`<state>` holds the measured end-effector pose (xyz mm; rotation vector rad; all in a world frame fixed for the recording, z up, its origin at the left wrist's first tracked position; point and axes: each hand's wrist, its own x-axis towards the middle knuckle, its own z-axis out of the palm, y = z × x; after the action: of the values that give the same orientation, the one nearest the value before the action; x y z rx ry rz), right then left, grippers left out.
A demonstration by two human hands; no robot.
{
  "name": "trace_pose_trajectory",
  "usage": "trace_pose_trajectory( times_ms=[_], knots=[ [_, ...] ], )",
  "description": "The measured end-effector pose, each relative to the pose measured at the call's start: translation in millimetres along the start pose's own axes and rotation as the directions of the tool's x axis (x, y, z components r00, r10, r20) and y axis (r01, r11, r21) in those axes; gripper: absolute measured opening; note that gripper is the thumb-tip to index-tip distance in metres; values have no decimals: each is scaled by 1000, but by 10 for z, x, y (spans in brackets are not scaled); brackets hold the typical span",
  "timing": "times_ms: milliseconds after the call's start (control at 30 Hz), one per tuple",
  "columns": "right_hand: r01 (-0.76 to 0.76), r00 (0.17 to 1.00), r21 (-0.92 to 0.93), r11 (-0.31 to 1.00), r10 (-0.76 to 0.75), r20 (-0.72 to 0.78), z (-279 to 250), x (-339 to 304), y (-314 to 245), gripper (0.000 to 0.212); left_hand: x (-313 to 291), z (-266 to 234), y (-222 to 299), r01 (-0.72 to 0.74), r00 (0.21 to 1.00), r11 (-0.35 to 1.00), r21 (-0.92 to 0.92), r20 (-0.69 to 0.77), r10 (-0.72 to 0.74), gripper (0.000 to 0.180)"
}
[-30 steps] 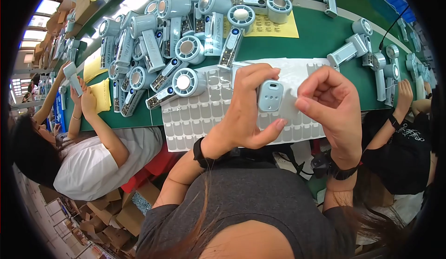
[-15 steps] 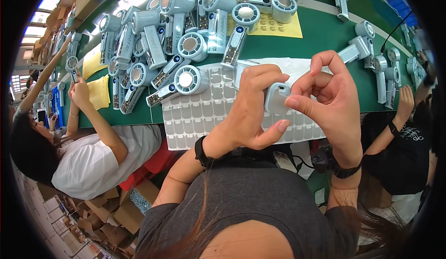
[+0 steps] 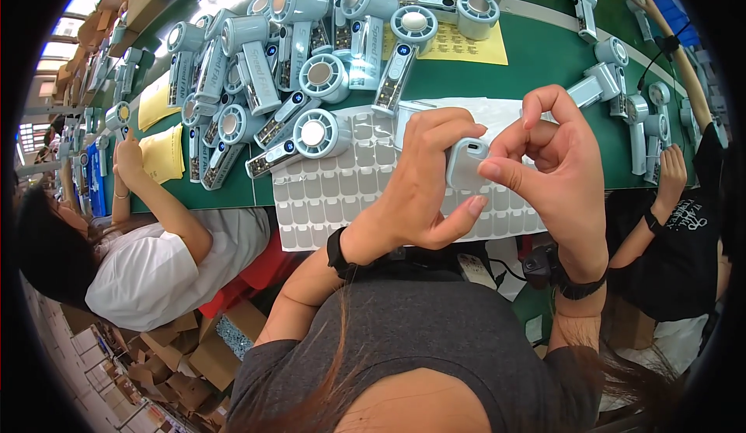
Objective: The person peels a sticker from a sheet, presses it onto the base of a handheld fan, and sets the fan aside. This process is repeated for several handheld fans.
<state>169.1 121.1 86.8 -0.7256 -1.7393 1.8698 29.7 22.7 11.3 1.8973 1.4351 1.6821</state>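
Note:
My left hand (image 3: 416, 180) is wrapped round a light blue handheld fan (image 3: 467, 170), its thumb held away below. The fan's rounded end with a small dark slot points toward me, and the fingers hide much of its body. At the right edge of that end, my right hand (image 3: 556, 172) has its thumb and fingertips pinched together; what lies between them is too small to make out. Beneath both hands lies a white sheet (image 3: 311, 211) with rows of clear-grey, rounded stickers.
Several light blue handheld fans (image 3: 322, 75) are piled on the green table (image 3: 443, 79), left of centre. More fans (image 3: 610, 79) lie at the right. Yellow papers (image 3: 163, 155) rest at the left. Co-workers sit on both sides, and an arm (image 3: 684, 60) reaches in at far right.
My hands and the fan stay almost in place. At far right a co-worker's arm has come in over the table. The left co-worker's hands have shifted slightly with a fan.

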Motion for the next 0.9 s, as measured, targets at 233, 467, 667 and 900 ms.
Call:
trace_pose_trajectory(
  times_ms=[233, 467, 667, 900],
  knots=[
    [-34, 999, -173, 984, 28, -36, 31, -18, -106, 46, 21, -17, 14, 12, 1000, 1000, -22, 16, -11, 59],
    [-130, 988, -326, 936, 148, 32, -55, 44, -151, 40, -63, 49, -26, 25, 1000, 999, -42, -2, -25, 54],
    [-205, 968, -266, 942, 236, 88, -150, 82, 64, 34, 6, 144, 61, 19, 987, 1000, -17, -158, -21, 60],
    [-205, 942, -124, 971, 161, -295, -1656, 414, 168, 20, -455, -619, 240, 336, 942, 773, 537, -203, -269, 45]
  ],
)
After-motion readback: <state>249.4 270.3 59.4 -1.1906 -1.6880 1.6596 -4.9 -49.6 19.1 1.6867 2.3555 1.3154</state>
